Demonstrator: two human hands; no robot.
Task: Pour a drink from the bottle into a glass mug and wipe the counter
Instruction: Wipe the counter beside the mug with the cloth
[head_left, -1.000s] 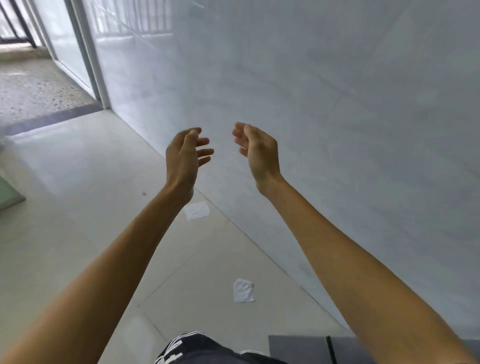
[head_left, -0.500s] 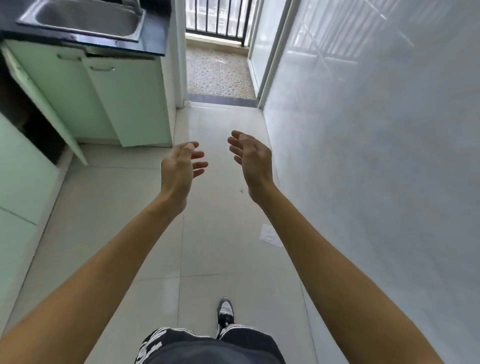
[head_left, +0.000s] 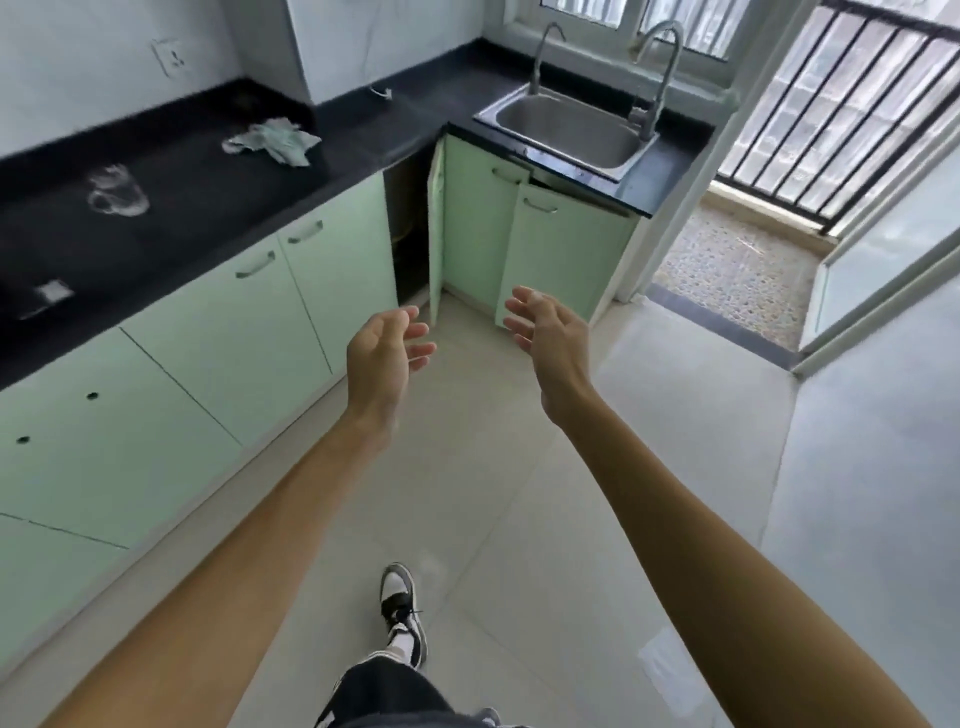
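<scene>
- Both hands are reaching out over the floor tiles: left hand (head_left: 382, 358) and right hand (head_left: 550, 338) released, fingers loose, palms facing each other, grasping nothing.
- The glass mug (head_left: 117, 189), blurred, is sitting far left on the black counter (head_left: 208, 208).
- A crumpled pale-green cloth (head_left: 272, 141) is lying right of it, well apart.
- The steel sink (head_left: 566, 132) is sitting far right.
</scene>
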